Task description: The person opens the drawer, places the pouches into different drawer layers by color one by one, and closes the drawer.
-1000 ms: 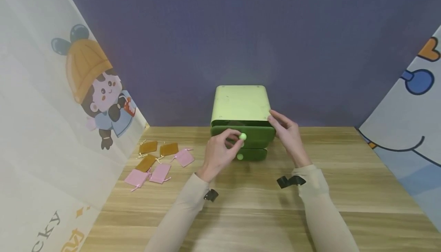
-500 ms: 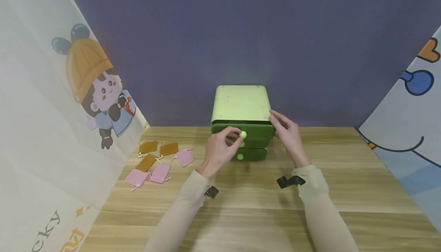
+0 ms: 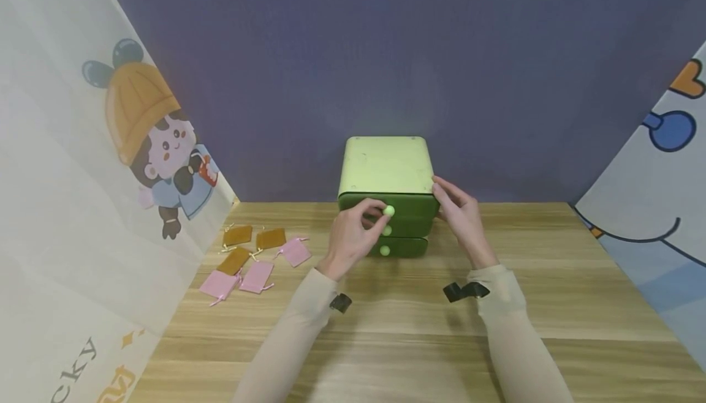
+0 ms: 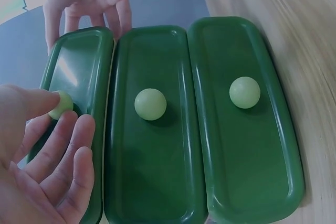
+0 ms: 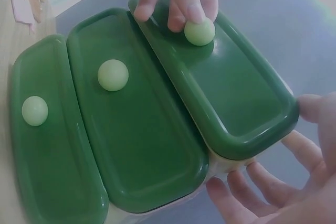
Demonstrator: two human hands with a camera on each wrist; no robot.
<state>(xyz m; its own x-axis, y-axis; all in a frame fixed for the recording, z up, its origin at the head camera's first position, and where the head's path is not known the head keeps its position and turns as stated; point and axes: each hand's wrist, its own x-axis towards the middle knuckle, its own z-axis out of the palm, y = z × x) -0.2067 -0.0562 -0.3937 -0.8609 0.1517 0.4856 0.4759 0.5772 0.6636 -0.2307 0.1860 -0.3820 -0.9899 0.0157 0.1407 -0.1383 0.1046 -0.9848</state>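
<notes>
A small chest of drawers (image 3: 386,164) with a pale green top and dark green fronts stands against the back wall. My left hand (image 3: 350,237) pinches the pale round knob (image 3: 388,210) of the top drawer (image 5: 236,95) between thumb and fingers. That drawer front sits slightly proud of the middle drawer (image 5: 142,135) in the right wrist view. Along the chest's right side, my right hand (image 3: 463,216) rests with fairly straight fingers, thumb at the front corner. The middle knob (image 4: 150,104) and bottom knob (image 4: 245,92) are untouched.
Several small drawstring pouches, brown (image 3: 237,235) and pink (image 3: 295,252), lie on the wooden table (image 3: 397,342) to the left. A blue-grey wall (image 3: 386,54) rises behind the chest, and printed white panels (image 3: 66,176) flank the table.
My left hand has pushed the top drawer inward, and the dark gap under the chest's top has closed up. My right hand stays almost still at the side.
</notes>
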